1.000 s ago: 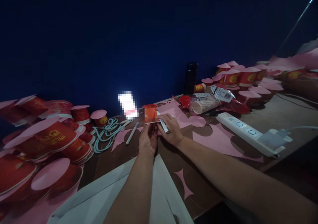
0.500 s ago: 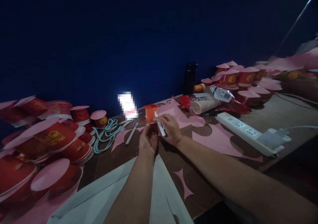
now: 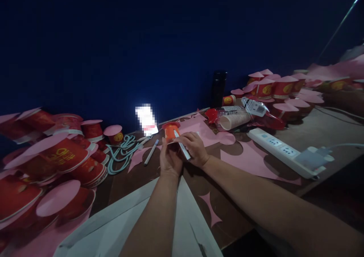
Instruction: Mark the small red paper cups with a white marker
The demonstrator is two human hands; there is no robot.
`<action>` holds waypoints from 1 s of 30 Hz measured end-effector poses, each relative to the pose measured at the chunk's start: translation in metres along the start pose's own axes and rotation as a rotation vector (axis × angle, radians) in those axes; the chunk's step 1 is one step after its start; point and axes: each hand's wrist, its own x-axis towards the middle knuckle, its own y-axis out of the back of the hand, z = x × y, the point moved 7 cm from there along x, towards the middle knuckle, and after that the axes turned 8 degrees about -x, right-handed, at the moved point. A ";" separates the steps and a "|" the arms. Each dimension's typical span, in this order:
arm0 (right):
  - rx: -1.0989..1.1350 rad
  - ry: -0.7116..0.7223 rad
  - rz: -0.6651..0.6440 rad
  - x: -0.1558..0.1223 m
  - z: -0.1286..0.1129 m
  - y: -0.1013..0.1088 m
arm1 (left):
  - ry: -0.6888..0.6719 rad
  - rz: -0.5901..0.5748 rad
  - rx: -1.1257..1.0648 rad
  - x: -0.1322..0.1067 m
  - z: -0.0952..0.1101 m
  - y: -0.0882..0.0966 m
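Near the middle of the table, my left hand (image 3: 171,162) is closed around the lower side of a small red paper cup (image 3: 170,130). The cup stands tilted, its wider rim toward me. My right hand (image 3: 196,150) grips a white marker pen (image 3: 184,150) slantwise, its tip against or just in front of the cup's side; I cannot tell if they touch. Any mark on the cup is too small to see. A second marker pen (image 3: 151,152) lies left of my hands, beside a glowing, blurred phone screen (image 3: 146,119).
Red cups with pink paper discs (image 3: 69,154) crowd the left; more cups (image 3: 284,87) stand back right. A light blue cable (image 3: 123,158), pink paper offcuts (image 3: 253,160), bagged paper cups (image 3: 234,120), a dark bottle (image 3: 218,88) and a power strip (image 3: 280,150) surround my hands. A white board (image 3: 113,226) lies in front.
The red cup has turned and tilted slightly in my left hand, shifting a little left. The marker pen stays in my right hand, its tip a bit lower and further left.
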 end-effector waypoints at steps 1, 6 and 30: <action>-0.001 0.015 -0.006 0.000 -0.002 0.000 | 0.011 -0.008 0.003 0.000 0.000 0.000; 0.055 0.068 -0.009 0.001 -0.015 -0.001 | 0.011 0.010 0.002 0.002 0.006 0.008; 0.207 -0.169 0.180 0.001 0.000 0.015 | 0.016 0.180 -0.018 0.009 -0.004 0.025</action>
